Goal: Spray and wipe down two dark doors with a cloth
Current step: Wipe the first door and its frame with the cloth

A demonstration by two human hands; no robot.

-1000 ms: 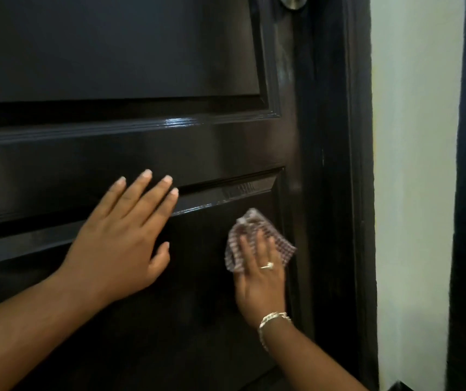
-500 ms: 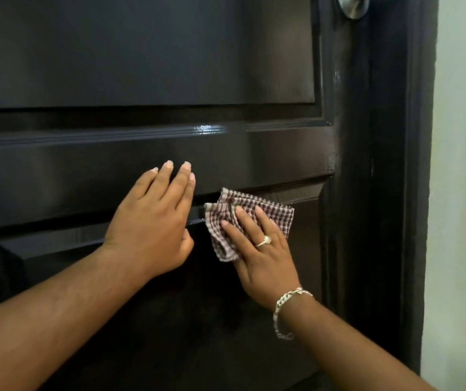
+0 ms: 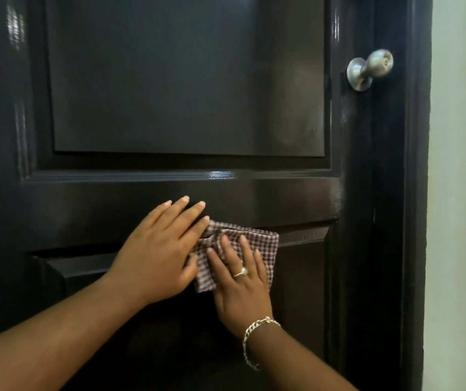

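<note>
Setting: glossy dark panelled wooden door [image 3: 186, 80] fills most of the view, with a pale plastered wall [image 3: 463, 165] along its 3 o'clock side.
Door panels: one large recessed panel sits toward 12 o'clock; a wide horizontal rail crosses the middle; a second recessed panel begins below it, toward 6 o'clock.
Left hand [image 3: 158, 255]: lies flat on the door at about 7 o'clock of centre, fingers straight and close together, pointing toward 1 o'clock across the rail. Its little finger and thumb touch the left edge of the cloth.
Cloth: small brown-and-white checked cloth [image 3: 265, 246] lies against the door where the rail meets the top moulding of the lower panel, just at 3 o'clock of the left hand, bunched at its upper left corner.
Right hand [image 3: 240, 283]: presses flat on the lower part of the cloth, fingers spread and straight, pointing to 12 o'clock. The two hands lie side by side, just touching across the cloth.
Jewellery: silver ring [image 3: 241, 272] on one finger of the right hand; silver chain bracelet [image 3: 251, 340] round that wrist.
Knob: round brushed-metal doorknob [image 3: 370, 69] stands out from the door's stile at 2 o'clock, well apart from both hands.
</note>
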